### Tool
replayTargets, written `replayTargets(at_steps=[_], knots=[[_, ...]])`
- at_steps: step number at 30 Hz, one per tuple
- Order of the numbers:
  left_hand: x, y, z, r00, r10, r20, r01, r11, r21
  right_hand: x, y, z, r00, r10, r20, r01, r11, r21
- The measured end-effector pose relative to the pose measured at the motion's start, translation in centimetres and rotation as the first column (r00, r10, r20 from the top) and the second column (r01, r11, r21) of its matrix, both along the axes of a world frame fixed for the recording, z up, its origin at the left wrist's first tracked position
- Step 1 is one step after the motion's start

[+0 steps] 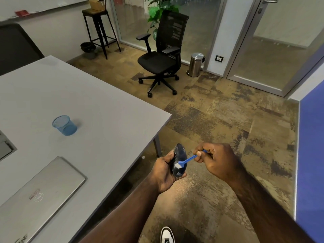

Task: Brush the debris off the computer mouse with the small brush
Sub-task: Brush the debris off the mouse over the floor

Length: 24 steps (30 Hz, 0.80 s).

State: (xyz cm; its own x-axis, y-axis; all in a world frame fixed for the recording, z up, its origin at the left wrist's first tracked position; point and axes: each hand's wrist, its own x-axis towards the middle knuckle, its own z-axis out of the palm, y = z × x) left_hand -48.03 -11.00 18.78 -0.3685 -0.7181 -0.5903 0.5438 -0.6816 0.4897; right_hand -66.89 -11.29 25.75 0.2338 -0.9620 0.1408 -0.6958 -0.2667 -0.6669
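The tabletop (98,109) fills the left. On it a mesh cup (64,125) stands behind a closed laptop (40,186). Right of the tabletop's edge, over the floor (219,123), the left hand (164,174) holds the mouse (178,159); the brush (188,159) in the right hand (216,161) touches it. An office chair (161,55) stands beyond, a bin (196,64) to its right.

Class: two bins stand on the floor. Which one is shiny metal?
The steel bin by the glass wall, right of the office chair; the other bin is black.
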Motion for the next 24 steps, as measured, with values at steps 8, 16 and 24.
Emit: replayTargets(at_steps=[8,16,24], knots=[[0.0,0.1,0.2,0.999,-0.005,-0.049,0.005,1.0,0.0,0.1,0.1,0.5,0.987,-0.15,-0.052,0.142,0.981,-0.131],[-0.2,0.3,0.2,0.999,0.002,-0.043,-0.002,1.0,-0.006,-0.3,0.6,0.6,0.993,-0.11,-0.052,0.106,0.991,-0.082],[0.1,0.7,-0.2,0.998,0.005,-0.06,-0.005,1.0,0.005,-1.5,0.5,0.9,1.0,-0.016,0.017,0.015,1.0,0.028]])
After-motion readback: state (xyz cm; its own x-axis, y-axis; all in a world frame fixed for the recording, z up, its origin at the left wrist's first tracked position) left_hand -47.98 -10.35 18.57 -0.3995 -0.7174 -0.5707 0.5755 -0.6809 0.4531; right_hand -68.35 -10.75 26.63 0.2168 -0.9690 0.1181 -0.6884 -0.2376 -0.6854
